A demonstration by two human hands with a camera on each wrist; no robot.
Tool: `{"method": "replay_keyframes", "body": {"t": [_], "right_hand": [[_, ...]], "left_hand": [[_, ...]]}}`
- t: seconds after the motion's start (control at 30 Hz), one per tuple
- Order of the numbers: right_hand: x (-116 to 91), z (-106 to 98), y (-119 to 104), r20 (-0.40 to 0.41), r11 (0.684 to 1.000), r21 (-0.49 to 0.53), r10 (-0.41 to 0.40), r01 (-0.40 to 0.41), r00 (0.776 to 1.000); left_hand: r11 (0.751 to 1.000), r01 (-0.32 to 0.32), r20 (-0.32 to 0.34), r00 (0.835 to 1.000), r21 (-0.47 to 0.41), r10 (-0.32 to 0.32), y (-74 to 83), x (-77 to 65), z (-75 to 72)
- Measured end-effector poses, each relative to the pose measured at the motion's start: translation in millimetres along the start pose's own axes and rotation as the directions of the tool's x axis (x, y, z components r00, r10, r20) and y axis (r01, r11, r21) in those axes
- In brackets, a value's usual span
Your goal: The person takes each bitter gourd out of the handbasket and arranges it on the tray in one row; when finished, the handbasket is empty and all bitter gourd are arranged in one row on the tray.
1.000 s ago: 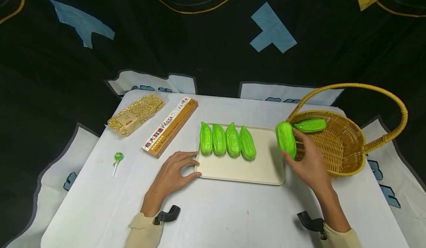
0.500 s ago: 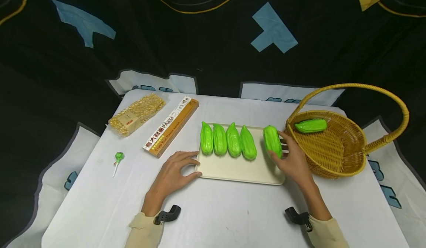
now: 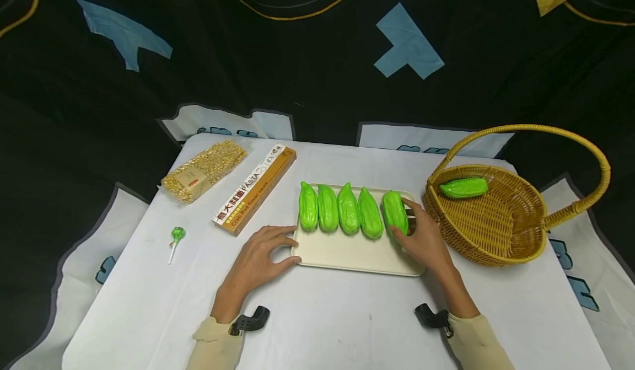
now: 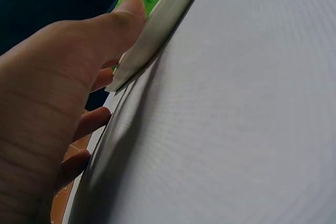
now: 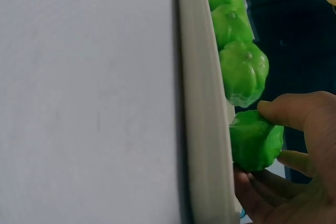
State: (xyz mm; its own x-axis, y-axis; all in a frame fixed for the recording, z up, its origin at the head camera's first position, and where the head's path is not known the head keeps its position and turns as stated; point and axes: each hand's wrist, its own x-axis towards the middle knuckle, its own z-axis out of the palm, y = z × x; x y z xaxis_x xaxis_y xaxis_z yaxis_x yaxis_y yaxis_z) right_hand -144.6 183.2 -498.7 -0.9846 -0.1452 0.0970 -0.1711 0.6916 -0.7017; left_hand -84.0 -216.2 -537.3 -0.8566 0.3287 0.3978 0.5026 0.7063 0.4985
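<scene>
My right hand (image 3: 424,237) holds a green bitter melon (image 3: 394,213) between thumb and fingers, over the right part of the cream tray (image 3: 347,255). In the right wrist view this bitter melon (image 5: 255,140) is low by the tray wall (image 5: 207,129), a small gap from its neighbour. Several more bitter melons (image 3: 348,210) lie side by side on the tray's left half, stems away from me. At the tray's left edge rests my left hand (image 3: 259,255), its fingers extended; the left wrist view shows its thumb (image 4: 123,22) against the rim.
A wicker basket (image 3: 483,248) with a tall handle stands right of the tray, one bitter melon (image 3: 463,188) inside. To the left lie a pasta box (image 3: 255,188), a bag of yellow kernels (image 3: 203,171) and a green lollipop (image 3: 176,235) on the white tablecloth (image 3: 327,326).
My right hand has carried the bitter melon left from the basket's rim to the tray, beside the row. My left hand has stayed at the tray's edge.
</scene>
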Motion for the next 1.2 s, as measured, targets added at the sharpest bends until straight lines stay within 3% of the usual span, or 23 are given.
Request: {"method": "replay_keyframes", "body": {"t": [0.73,1.2], "right_hand": [[-4.1,10.5,-7.6,-0.028,0.999,-0.051,0.004,-0.005,1.0],[-5.1,3.0,-7.7,-0.017,0.997,-0.075,0.013,-0.014,1.0]], "left_hand": [[1.0,0.03,0.027,0.999,-0.005,-0.03,2.2,1.2,-1.4],[1.0,0.022,0.028,0.999,-0.001,-0.022,1.8,0.7,-1.9]]}}
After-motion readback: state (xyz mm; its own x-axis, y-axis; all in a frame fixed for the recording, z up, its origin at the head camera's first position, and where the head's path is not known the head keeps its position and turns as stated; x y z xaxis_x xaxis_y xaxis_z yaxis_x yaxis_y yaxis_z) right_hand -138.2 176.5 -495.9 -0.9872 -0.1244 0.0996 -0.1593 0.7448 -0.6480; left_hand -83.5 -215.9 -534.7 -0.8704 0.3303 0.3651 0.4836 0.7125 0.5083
